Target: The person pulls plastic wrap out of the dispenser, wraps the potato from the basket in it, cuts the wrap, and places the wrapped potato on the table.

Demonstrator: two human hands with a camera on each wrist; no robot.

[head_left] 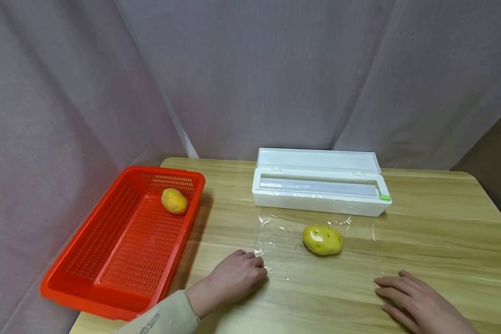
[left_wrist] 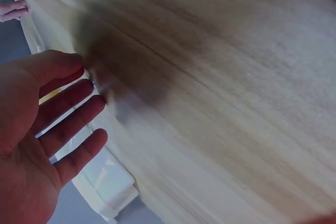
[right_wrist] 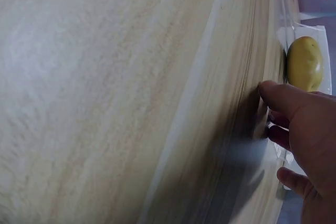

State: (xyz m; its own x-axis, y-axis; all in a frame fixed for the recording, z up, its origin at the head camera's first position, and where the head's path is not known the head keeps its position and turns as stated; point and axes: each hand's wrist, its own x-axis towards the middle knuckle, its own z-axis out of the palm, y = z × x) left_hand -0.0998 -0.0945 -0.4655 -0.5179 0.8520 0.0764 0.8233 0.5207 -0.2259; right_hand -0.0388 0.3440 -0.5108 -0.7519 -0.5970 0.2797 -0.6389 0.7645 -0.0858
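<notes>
A sheet of clear cling film (head_left: pixel 281 241) lies on the table, with a yellow potato (head_left: pixel 323 240) on it. At the film's near left corner is my left hand (head_left: pixel 243 274). Its thumb (left_wrist: pixel 60 62) and forefinger come together and pinch the film's edge, while the other fingers spread loosely. My right hand (head_left: pixel 419 299) is beside the near right corner, fingers extended and thumb apart. In the right wrist view a gap shows between thumb (right_wrist: pixel 278 93) and fingers, and the potato (right_wrist: pixel 304 64) is beyond them. Whether the right fingertips touch the film is unclear.
Behind the film stands a white cling film box (head_left: pixel 317 201), lid raised, with a roll inside and a green slider (head_left: pixel 385 197) at its right end. On the left, a red plastic basket (head_left: pixel 129 260) holds another potato (head_left: pixel 174 201). Grey curtains (head_left: pixel 254 79) hang behind the wooden table (head_left: pixel 442 222).
</notes>
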